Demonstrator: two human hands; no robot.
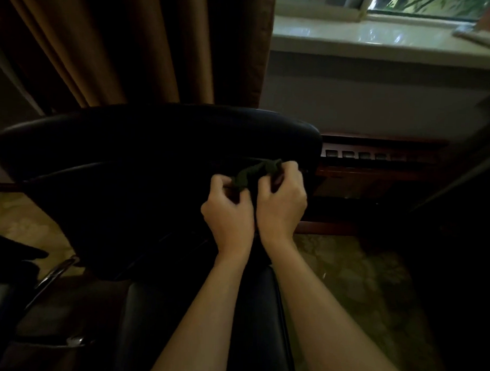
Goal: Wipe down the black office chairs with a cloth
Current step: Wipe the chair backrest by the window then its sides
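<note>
Two hands bunching a dark cloth in front of a black chair back.

The left hand [227, 212] and right hand [282, 199] are each pinching the cloth [255, 173], the grip closing narrow round its ends, the cloth stretching between them against the office chair [128, 159], below its top edge near the right side.

Both hands, left [228, 212] and right [282, 203], pinch a dark cloth [255, 173] before the black chair [144, 159] backrest

Both forearms are bare, with no sleeves or jewellery showing.
</note>
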